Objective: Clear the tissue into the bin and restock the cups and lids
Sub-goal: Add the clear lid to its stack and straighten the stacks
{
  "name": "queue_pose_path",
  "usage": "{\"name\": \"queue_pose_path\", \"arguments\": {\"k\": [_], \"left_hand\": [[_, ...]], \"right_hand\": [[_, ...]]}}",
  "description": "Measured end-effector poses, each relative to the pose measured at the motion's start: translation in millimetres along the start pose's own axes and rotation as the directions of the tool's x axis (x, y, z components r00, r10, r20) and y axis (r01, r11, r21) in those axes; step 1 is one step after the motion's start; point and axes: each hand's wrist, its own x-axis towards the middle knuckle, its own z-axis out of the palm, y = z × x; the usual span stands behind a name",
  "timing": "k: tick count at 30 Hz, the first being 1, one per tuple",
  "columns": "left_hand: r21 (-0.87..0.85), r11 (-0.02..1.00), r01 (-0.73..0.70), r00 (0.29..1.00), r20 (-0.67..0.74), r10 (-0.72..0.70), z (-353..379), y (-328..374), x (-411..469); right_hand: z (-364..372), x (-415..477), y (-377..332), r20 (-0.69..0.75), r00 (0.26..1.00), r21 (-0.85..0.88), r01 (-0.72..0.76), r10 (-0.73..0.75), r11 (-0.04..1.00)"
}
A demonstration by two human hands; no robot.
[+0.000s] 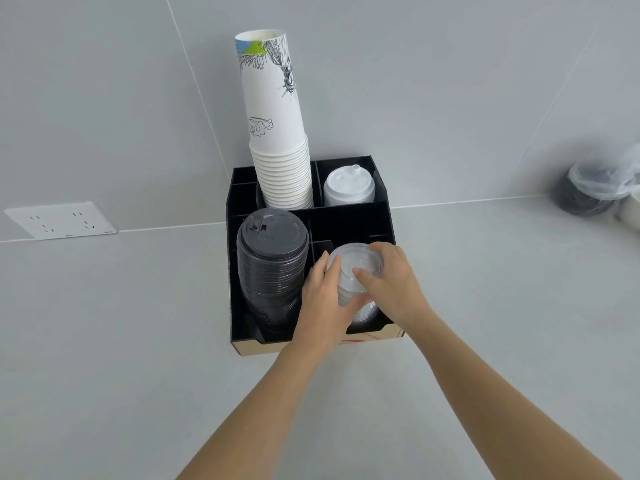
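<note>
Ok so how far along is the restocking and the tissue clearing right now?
Looks done: paper cups, white lids and black lids already stand in the organizer. In hand: the left hand and right hand both grip the clear lids at the front right compartment. Left: no loose tissue shows on the counter; the bin sits far right.

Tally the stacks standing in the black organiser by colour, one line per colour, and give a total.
White: 2, the paper cup stack and the white lid stack
Black: 1, the black lid stack
Clear: 1, the clear lid stack, held between the left hand and the right hand
Total: 4 stacks in the organiser
</note>
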Motion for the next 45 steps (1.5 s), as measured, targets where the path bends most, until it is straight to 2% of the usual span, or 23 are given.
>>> {"name": "queue_pose_path", "arguments": {"k": [5,8,12,16,21,26,32,36,41,45], "left_hand": [[0.013,1.000,0.015,0.999,0.041,-0.016,1,-1,1],[0.095,0.995,0.007,1.000,0.021,-0.009,3,0,1],[0.219,0.973,-0.080,0.996,-0.023,0.087,6,0,1],[0.249,0.961,-0.123,0.991,-0.014,0.131,7,-5,-1],[0.441,0.888,-0.134,0.988,-0.013,0.156,7,-6,-3],[0.513,0.850,-0.123,0.989,-0.004,0.145,10,-8,-3],[0.570,0.807,-0.155,0.983,0.003,0.186,5,0,-3],[0.545,0.824,-0.155,0.985,0.025,0.170,-3,7,0],[0.458,0.870,-0.184,0.981,0.033,0.190,-18,27,0],[0.481,0.829,-0.286,0.945,0.000,0.326,-40,54,-2]], "right_hand": [[-3,4,4,0.078,0.996,-0.133,0.060,-0.050,0.989],[-7,4,6,0.109,0.991,-0.206,0.105,-0.084,0.973],[-9,5,6,0.135,0.983,-0.304,0.161,-0.125,0.939],[-7,6,8,0.136,0.979,-0.344,0.189,-0.151,0.920],[-5,7,12,0.140,0.978,-0.392,0.197,-0.154,0.898],[-6,8,11,0.165,0.976,-0.476,0.204,-0.141,0.855],[-13,9,6,0.186,0.966,-0.480,0.248,-0.179,0.842],[-24,10,-1,0.210,0.962,-0.467,0.257,-0.177,0.846],[-43,9,-18,0.194,0.960,-0.365,0.261,-0.201,0.894],[-59,8,-38,0.183,0.946,-0.253,0.309,-0.268,0.917]]}}
